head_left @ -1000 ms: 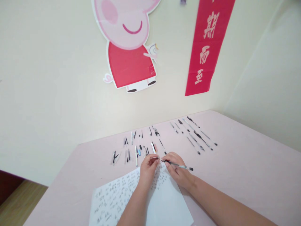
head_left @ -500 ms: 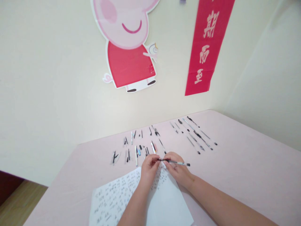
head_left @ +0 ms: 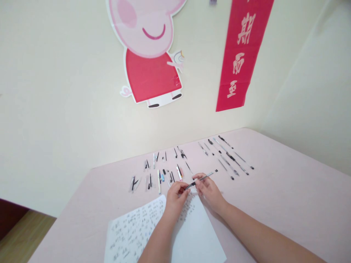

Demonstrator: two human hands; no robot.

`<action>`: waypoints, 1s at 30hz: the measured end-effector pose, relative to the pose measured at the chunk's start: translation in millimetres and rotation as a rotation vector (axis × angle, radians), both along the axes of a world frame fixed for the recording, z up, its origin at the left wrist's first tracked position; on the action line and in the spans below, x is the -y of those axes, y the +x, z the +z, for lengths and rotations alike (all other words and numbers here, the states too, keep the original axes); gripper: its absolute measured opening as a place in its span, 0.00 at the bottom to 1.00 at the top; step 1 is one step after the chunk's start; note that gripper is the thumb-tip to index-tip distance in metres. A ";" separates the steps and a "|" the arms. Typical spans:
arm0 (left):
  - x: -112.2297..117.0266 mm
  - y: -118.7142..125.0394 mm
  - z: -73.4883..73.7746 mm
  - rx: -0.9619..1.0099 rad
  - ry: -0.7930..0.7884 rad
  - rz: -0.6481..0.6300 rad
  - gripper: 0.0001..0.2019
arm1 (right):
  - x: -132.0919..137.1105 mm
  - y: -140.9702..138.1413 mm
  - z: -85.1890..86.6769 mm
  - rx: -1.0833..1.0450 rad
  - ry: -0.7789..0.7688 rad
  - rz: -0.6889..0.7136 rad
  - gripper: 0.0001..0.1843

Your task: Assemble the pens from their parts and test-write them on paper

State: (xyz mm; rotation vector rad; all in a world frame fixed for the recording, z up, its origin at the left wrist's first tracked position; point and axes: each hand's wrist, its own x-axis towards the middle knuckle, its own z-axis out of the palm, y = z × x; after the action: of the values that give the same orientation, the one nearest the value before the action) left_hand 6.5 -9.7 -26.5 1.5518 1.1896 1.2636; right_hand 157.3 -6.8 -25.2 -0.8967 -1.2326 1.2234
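Observation:
Both my hands meet over the far edge of a white sheet of paper covered with handwriting on its left half. My right hand pinches a clear gel pen with a black grip, its back end tilted up and away to the right. My left hand is closed at the pen's tip end; what its fingers hold is too small to make out. A small black piece lies on the table just beyond the pen's back end.
A pink table stands in a room corner. Several small pen parts and caps lie in rows beyond my hands; several whole pens and refills lie to the far right. A cartoon pig cutout and red banner hang on the wall.
The pen in my right hand has swung from lying level, pointing right, to tilting up and away. Both hands have shifted slightly toward the rows of parts.

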 end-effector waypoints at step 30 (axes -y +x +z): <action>2.6 -0.5 4.2 -0.125 0.119 0.029 0.06 | -5.5 2.2 3.8 -0.242 -0.309 0.178 0.23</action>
State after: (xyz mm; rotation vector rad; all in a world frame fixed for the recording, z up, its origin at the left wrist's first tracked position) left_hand 6.0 -12.3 -22.4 1.7275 1.2385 1.2923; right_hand 159.5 -1.3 -21.3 -0.8417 -0.9589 1.6458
